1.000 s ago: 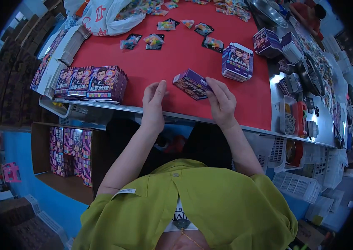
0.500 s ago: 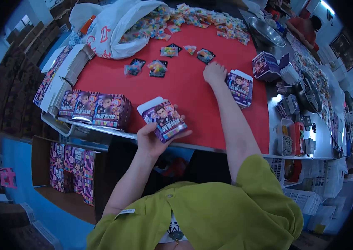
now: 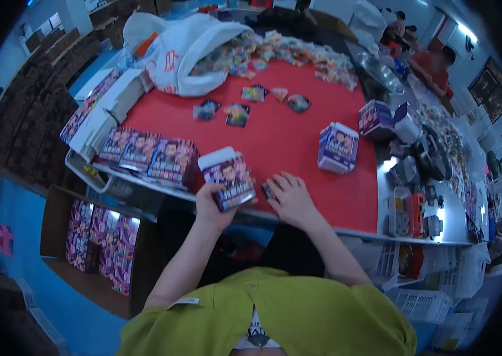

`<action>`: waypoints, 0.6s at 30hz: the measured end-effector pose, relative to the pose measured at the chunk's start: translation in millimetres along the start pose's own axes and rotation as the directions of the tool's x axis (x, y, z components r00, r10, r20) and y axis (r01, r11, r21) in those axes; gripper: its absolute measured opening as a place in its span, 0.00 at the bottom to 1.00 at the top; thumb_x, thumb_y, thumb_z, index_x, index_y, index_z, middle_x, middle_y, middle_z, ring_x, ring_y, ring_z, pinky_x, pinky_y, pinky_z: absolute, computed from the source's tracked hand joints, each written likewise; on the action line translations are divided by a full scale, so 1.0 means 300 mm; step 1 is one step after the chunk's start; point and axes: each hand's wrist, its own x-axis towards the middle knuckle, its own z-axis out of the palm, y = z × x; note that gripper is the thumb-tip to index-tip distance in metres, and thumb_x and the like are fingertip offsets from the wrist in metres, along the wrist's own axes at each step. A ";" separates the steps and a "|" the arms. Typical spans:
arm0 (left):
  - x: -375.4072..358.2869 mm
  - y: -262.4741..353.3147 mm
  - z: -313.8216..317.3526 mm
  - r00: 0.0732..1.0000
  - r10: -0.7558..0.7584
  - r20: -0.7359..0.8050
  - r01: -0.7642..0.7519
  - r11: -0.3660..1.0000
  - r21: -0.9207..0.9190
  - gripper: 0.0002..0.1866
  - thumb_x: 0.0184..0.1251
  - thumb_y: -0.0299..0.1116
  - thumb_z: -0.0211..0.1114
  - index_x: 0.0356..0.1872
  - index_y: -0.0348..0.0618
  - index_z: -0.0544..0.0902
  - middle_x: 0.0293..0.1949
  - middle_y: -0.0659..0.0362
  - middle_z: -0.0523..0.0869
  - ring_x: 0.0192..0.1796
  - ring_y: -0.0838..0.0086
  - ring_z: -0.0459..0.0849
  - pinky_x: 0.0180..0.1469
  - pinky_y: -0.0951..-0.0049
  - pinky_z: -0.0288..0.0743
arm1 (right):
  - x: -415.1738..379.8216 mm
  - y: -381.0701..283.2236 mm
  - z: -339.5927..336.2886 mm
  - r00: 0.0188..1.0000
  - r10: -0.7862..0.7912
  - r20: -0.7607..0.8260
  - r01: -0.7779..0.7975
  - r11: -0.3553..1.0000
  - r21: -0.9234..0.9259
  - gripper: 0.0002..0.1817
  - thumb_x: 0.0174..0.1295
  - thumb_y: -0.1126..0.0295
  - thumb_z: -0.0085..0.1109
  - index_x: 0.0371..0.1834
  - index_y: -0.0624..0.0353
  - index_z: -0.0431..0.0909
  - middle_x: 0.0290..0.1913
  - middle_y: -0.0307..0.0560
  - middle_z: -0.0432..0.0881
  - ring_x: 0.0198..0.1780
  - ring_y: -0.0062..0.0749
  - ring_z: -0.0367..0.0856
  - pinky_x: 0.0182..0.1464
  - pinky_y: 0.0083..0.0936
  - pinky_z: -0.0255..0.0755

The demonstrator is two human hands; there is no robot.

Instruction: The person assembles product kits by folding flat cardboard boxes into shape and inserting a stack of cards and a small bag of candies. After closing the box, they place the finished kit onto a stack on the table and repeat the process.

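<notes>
My left hand (image 3: 214,207) is wrapped round a purple printed carton (image 3: 228,177), tilted with its white top flap up, at the table's front edge. Just right of it, my right hand (image 3: 291,199) is low over the red table top, fingers bent over a small dark flat packet (image 3: 268,191). The fingers hide most of that packet. Farther back lie several clear bags of coloured candy-like pieces, some with black cards, such as this candy bag (image 3: 237,114). Another purple carton (image 3: 338,148) stands to the right of my right hand.
A row of purple cartons (image 3: 171,160) lines the front left edge, beside flattened white cartons (image 3: 119,98). A white sack (image 3: 188,62) and heaped candy bags (image 3: 298,50) lie at the back. An open cardboard box (image 3: 88,279) sits below left. A person (image 3: 432,68) works at the far right.
My right hand has come back from the far right of the table to beside the left hand, now with a small dark packet under its fingers. The left hand still holds the carton. The view has shifted.
</notes>
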 end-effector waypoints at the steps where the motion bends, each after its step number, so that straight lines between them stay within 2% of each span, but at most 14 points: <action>1: -0.010 0.004 0.005 0.999 -0.017 -0.029 0.016 1.000 -0.019 0.40 0.46 0.36 0.53 0.67 0.38 0.62 0.59 0.44 0.74 0.61 0.45 0.73 0.54 0.34 0.70 | -0.032 0.001 -0.007 0.997 -0.068 0.022 0.066 0.995 0.074 0.26 0.63 0.57 0.52 0.63 0.57 0.70 0.62 0.52 0.69 0.67 0.48 0.61 0.67 0.44 0.52; 2: -0.020 0.005 0.015 0.997 -0.037 -0.062 0.034 0.999 -0.042 0.37 0.48 0.35 0.51 0.66 0.38 0.62 0.59 0.44 0.75 0.61 0.47 0.74 0.55 0.34 0.70 | -0.029 0.025 -0.013 0.990 -0.132 0.039 0.125 0.980 0.155 0.26 0.63 0.58 0.52 0.63 0.56 0.69 0.64 0.50 0.68 0.69 0.48 0.59 0.69 0.44 0.51; 4: -0.032 -0.002 0.028 0.998 -0.011 -0.069 0.010 1.000 -0.014 0.36 0.49 0.35 0.51 0.65 0.36 0.63 0.57 0.42 0.75 0.60 0.45 0.74 0.54 0.34 0.70 | -0.028 0.055 -0.006 0.988 -0.157 0.015 0.148 0.956 0.255 0.27 0.63 0.58 0.51 0.65 0.56 0.67 0.65 0.48 0.68 0.70 0.46 0.59 0.70 0.44 0.49; 6: -0.038 -0.009 0.021 0.999 -0.038 0.028 0.038 0.999 0.004 0.35 0.50 0.36 0.51 0.63 0.35 0.64 0.56 0.42 0.76 0.59 0.44 0.75 0.54 0.34 0.71 | -0.038 0.056 0.006 0.996 -0.049 -0.075 0.070 0.947 0.314 0.28 0.65 0.57 0.49 0.66 0.58 0.65 0.65 0.50 0.68 0.70 0.46 0.59 0.69 0.43 0.51; 7: -0.044 -0.009 0.023 0.999 -0.041 -0.005 0.041 0.999 0.004 0.33 0.51 0.34 0.52 0.62 0.33 0.64 0.55 0.41 0.76 0.58 0.42 0.75 0.51 0.37 0.75 | -0.045 0.048 -0.002 0.997 -0.041 -0.063 0.060 0.941 0.332 0.28 0.65 0.57 0.49 0.66 0.58 0.65 0.65 0.50 0.68 0.70 0.46 0.59 0.69 0.43 0.51; 8: -0.049 -0.011 0.015 0.999 -0.049 -0.022 0.049 0.999 0.004 0.33 0.51 0.34 0.52 0.62 0.33 0.64 0.55 0.41 0.76 0.58 0.42 0.75 0.51 0.37 0.75 | -0.050 0.043 -0.015 0.977 0.204 -0.059 -0.161 0.895 0.416 0.28 0.67 0.56 0.48 0.66 0.61 0.65 0.64 0.52 0.68 0.68 0.46 0.61 0.67 0.42 0.54; 9: -0.044 -0.007 0.010 0.998 -0.067 -0.004 0.067 0.997 0.030 0.33 0.51 0.33 0.52 0.62 0.32 0.64 0.55 0.40 0.76 0.58 0.43 0.76 0.50 0.39 0.77 | -0.044 0.047 -0.027 0.900 0.434 -0.041 -0.361 0.794 0.489 0.28 0.68 0.56 0.46 0.66 0.63 0.64 0.64 0.54 0.68 0.66 0.46 0.63 0.66 0.42 0.57; 10: -0.041 -0.004 0.005 0.996 -0.087 0.012 0.086 0.995 0.056 0.32 0.51 0.32 0.51 0.62 0.31 0.64 0.55 0.40 0.76 0.57 0.44 0.76 0.48 0.41 0.78 | -0.044 0.057 -0.030 0.892 0.449 0.050 -0.427 0.801 0.420 0.28 0.68 0.56 0.47 0.64 0.67 0.65 0.59 0.55 0.70 0.60 0.46 0.68 0.61 0.42 0.62; 11: -0.034 -0.010 0.006 0.996 -0.087 -0.027 0.089 0.993 0.079 0.32 0.51 0.30 0.51 0.61 0.30 0.63 0.54 0.40 0.76 0.56 0.47 0.78 0.46 0.43 0.80 | -0.044 0.040 -0.020 0.889 0.454 0.057 -0.433 0.794 0.427 0.28 0.68 0.56 0.47 0.64 0.67 0.65 0.59 0.55 0.70 0.60 0.46 0.68 0.61 0.42 0.62; 13: -0.018 -0.024 0.006 0.995 -0.097 -0.037 0.101 0.983 0.154 0.34 0.51 0.33 0.52 0.63 0.30 0.62 0.55 0.38 0.75 0.56 0.46 0.78 0.46 0.41 0.79 | -0.022 0.000 -0.009 0.896 0.443 0.014 -0.435 0.871 0.227 0.30 0.65 0.54 0.53 0.60 0.69 0.67 0.52 0.55 0.72 0.54 0.45 0.71 0.57 0.41 0.65; 14: -0.011 -0.033 0.007 0.994 -0.098 -0.046 0.105 0.970 0.220 0.36 0.50 0.35 0.52 0.64 0.31 0.61 0.56 0.36 0.74 0.55 0.45 0.78 0.47 0.39 0.79 | -0.012 -0.013 -0.011 0.892 0.453 0.014 -0.444 0.867 0.226 0.30 0.65 0.54 0.53 0.60 0.69 0.67 0.52 0.55 0.72 0.54 0.45 0.71 0.57 0.41 0.65; 15: -0.012 -0.033 0.013 0.993 -0.107 -0.044 0.114 0.969 0.219 0.36 0.50 0.35 0.52 0.64 0.31 0.61 0.56 0.36 0.74 0.55 0.45 0.78 0.47 0.39 0.79 | 0.002 -0.023 -0.016 0.873 0.486 0.052 -0.485 0.847 0.217 0.28 0.62 0.55 0.57 0.57 0.67 0.70 0.52 0.56 0.72 0.56 0.46 0.71 0.58 0.43 0.64; 17: -0.022 -0.016 0.024 0.996 -0.084 0.020 0.081 0.991 0.111 0.32 0.51 0.31 0.52 0.61 0.30 0.64 0.54 0.41 0.77 0.53 0.50 0.80 0.44 0.45 0.81 | 0.030 -0.007 -0.039 0.853 0.514 0.090 -0.521 0.829 0.205 0.27 0.59 0.55 0.61 0.53 0.65 0.72 0.51 0.58 0.72 0.57 0.47 0.70 0.58 0.44 0.64; 18: -0.024 -0.014 0.020 0.998 -0.068 0.002 0.067 0.990 0.121 0.31 0.52 0.33 0.52 0.61 0.30 0.65 0.52 0.41 0.78 0.51 0.52 0.82 0.43 0.47 0.82 | 0.050 0.006 -0.054 0.810 0.553 0.195 -0.586 0.768 0.258 0.28 0.55 0.55 0.65 0.52 0.64 0.73 0.51 0.57 0.72 0.57 0.46 0.70 0.58 0.44 0.64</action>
